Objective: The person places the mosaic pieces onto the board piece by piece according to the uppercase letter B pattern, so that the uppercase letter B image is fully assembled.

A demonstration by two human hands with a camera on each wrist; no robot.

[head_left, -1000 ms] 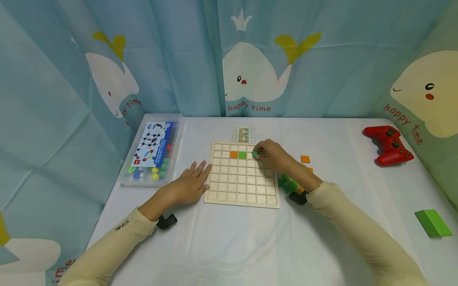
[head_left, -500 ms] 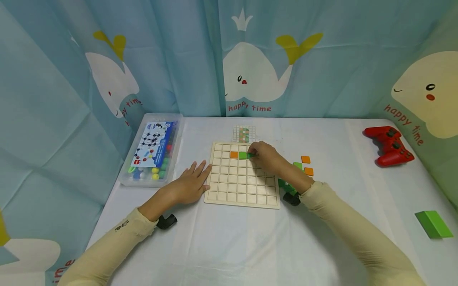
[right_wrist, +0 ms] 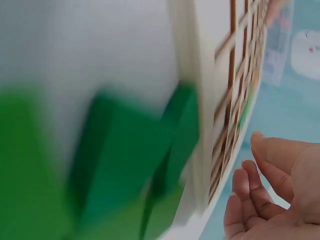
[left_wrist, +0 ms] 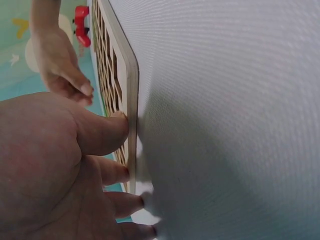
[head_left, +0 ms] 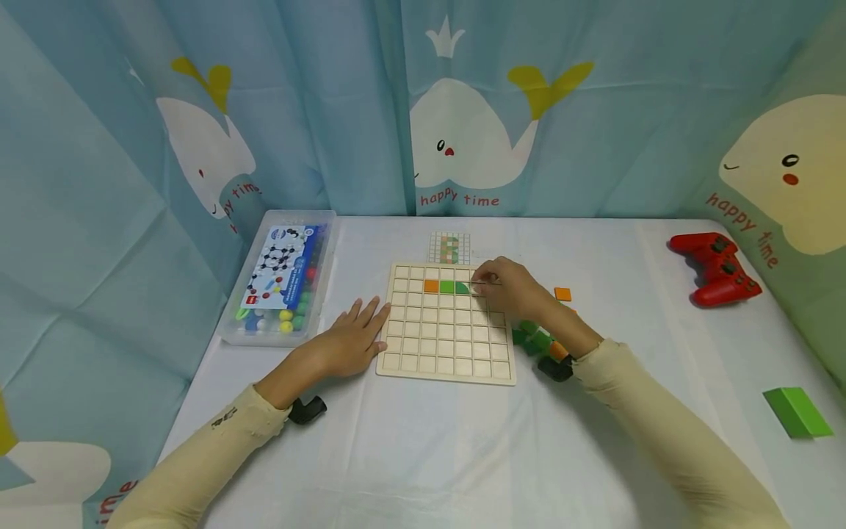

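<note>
A wooden grid board [head_left: 428, 347] lies on the white table. In one of its upper rows sit an orange square tile [head_left: 431, 286], a light green square tile [head_left: 446, 287] and a dark green curved-edge tile [head_left: 461, 289], side by side. My left hand [head_left: 353, 342] spreads its fingers by the board's left edge; in the left wrist view its thumb [left_wrist: 107, 134] touches that edge. Just right of the dark green tile, my right hand [head_left: 510, 288] hovers above the board, fingers loosely bent. The right wrist view shows nothing between its thumb and fingers [right_wrist: 250, 187].
Above the board lies a small patterned grid card [head_left: 450, 248]. Loose green tiles [head_left: 531, 338] and orange tiles [head_left: 562, 294] lie to its right. A clear plastic case [head_left: 280, 279] stands at left. A red game controller [head_left: 716, 270] and a green block [head_left: 798, 413] lie at right.
My right hand moved left with the dark green tile, set it beside the light green one, let go, and drew back slightly right. The left hand stayed put.
</note>
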